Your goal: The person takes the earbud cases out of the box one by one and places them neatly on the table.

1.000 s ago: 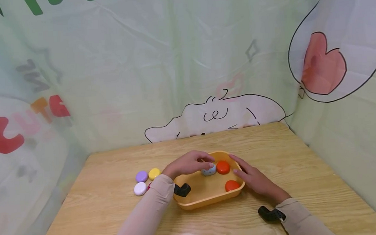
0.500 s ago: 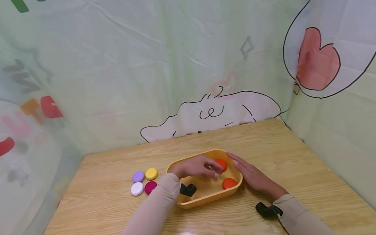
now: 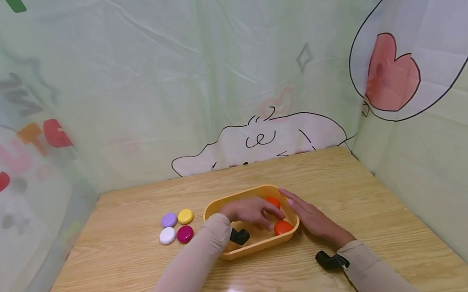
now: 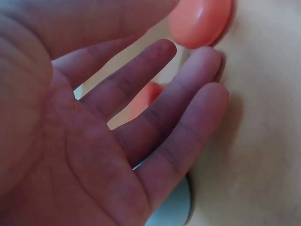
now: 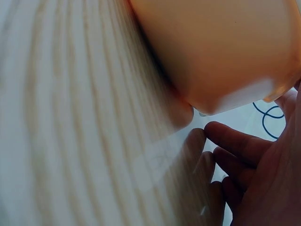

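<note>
On the desk [image 3: 117,260], to the left of the fingers of your left hand [image 3: 247,210], 4 discs sit in 2 rows: a white disc [image 3: 167,235] and a purple disc [image 3: 169,220], then a magenta disc [image 3: 185,234] and a yellow disc [image 3: 185,216]. Next comes the orange tray [image 3: 258,249]; your left hand reaches down into it, fingers spread and loosely bent. The left wrist view shows part of a pale blue disc [image 4: 174,205] behind your little finger. Just beside those left fingertips lies the near red disc [image 3: 283,228], with the far red disc [image 3: 273,201] beyond them, partly covered. At the tray's right end, your right hand [image 3: 309,216] rests extended fingers against the rim; its lower fingers are slightly parted, just beside the wall.
</note>
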A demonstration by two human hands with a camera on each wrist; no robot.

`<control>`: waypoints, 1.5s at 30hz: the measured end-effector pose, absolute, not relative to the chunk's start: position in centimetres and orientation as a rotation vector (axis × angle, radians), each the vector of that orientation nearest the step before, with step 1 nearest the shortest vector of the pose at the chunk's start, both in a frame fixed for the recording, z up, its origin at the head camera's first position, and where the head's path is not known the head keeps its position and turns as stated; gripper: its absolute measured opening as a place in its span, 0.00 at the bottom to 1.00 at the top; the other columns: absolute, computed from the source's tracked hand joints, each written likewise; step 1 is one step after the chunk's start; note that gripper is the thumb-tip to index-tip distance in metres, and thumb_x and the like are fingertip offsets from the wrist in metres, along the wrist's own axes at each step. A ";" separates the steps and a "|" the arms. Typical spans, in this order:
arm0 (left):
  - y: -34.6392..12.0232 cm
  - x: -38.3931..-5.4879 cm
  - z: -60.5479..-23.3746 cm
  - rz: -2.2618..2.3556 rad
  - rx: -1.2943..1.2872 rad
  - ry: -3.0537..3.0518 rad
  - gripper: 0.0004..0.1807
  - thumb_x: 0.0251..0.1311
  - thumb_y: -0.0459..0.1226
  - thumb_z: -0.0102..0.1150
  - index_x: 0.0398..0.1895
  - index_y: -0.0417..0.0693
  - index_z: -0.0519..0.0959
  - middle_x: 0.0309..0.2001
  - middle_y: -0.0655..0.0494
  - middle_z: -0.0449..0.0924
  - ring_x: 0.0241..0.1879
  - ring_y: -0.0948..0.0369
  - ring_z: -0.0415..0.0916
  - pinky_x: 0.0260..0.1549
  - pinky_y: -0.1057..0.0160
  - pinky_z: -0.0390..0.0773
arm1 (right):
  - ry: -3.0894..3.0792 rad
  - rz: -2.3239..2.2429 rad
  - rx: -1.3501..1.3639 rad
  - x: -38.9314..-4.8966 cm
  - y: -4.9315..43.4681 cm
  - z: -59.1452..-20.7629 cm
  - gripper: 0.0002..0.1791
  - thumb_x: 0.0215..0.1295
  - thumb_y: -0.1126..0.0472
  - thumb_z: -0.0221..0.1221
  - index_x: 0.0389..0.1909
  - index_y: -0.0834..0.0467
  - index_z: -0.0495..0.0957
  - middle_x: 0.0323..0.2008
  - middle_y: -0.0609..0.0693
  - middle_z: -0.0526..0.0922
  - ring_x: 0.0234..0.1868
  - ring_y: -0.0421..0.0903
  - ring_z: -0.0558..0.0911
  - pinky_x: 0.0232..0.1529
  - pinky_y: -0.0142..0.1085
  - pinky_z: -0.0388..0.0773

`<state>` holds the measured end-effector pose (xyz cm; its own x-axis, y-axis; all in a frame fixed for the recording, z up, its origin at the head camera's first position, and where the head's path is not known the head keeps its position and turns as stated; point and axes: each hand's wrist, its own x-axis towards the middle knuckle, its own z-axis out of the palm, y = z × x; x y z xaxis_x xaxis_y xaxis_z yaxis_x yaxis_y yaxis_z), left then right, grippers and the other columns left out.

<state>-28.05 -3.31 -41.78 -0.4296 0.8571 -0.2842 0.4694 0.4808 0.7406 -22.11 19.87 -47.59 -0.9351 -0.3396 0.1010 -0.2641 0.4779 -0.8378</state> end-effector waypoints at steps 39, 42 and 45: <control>-2.4 -27.5 -42.0 0.783 1.156 2.230 0.22 0.57 0.36 0.73 0.56 0.46 0.80 0.43 0.65 0.79 0.42 0.68 0.75 0.46 0.72 0.74 | 2.643 -1.443 -0.523 -22.1 19.7 -47.4 0.29 0.82 0.43 0.36 0.79 0.43 0.52 0.78 0.55 0.53 0.76 0.63 0.53 0.69 0.66 0.47; -3.0 -27.4 -41.3 0.849 1.131 2.231 0.22 0.58 0.37 0.72 0.56 0.48 0.79 0.44 0.65 0.78 0.43 0.68 0.75 0.46 0.71 0.75 | 2.654 -1.435 -0.524 -22.1 19.7 -47.4 0.29 0.82 0.43 0.36 0.79 0.43 0.53 0.78 0.56 0.54 0.76 0.63 0.54 0.68 0.66 0.48; -3.7 -27.3 -40.9 0.914 1.091 2.231 0.22 0.59 0.36 0.71 0.56 0.48 0.79 0.45 0.65 0.78 0.44 0.67 0.76 0.48 0.70 0.75 | 2.660 -1.427 -0.525 -22.1 19.7 -47.5 0.29 0.82 0.43 0.36 0.80 0.43 0.52 0.77 0.56 0.54 0.76 0.64 0.54 0.68 0.66 0.49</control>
<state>-27.30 -3.66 -40.89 -0.5603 0.8176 -0.1328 0.4895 0.4562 0.7432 -22.07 19.73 -47.48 -0.9384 -0.3330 0.0917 -0.2606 0.5082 -0.8209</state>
